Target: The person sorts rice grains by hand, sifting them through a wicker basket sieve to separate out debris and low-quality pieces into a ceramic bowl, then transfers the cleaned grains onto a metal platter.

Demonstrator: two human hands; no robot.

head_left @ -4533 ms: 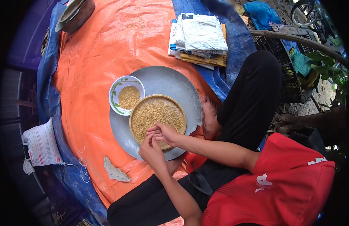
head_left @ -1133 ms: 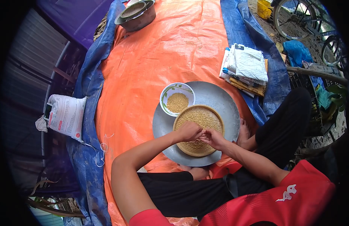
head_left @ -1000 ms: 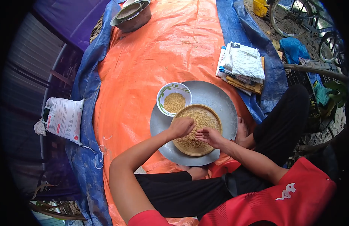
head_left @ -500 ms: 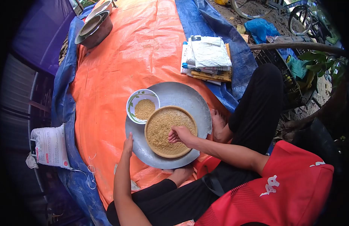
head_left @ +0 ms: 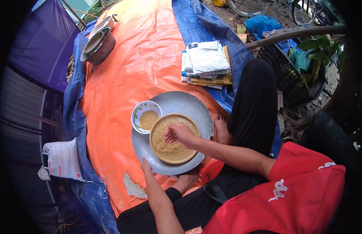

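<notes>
My right hand [head_left: 178,134] hangs over a round shallow basket [head_left: 197,131] of yellowish-brown grain [head_left: 165,148]. Its fingers are curled together, and whatever they may hold is too small to make out. The basket rests on a large round metal tray [head_left: 188,102]. Down at the tray's lower left rim is my left hand [head_left: 146,167], closed on the edge with some of its fingers hidden. A white bowl with green leaf patterns [head_left: 134,113] also stands on the tray, left of the basket, with a smaller heap of grain in it.
An orange tarp [head_left: 130,66] with blue edges covers the ground. Folded sacks [head_left: 208,58] lie beyond the tray. Stacked basins [head_left: 99,48] stand far left, a white bag [head_left: 64,160] at left. A black crate [head_left: 284,74] is at right, near my bent knee [head_left: 259,74].
My left hand has slid along the tray rim toward the lower left. My right hand has shifted a little left and up over the grain. The view has turned slightly.
</notes>
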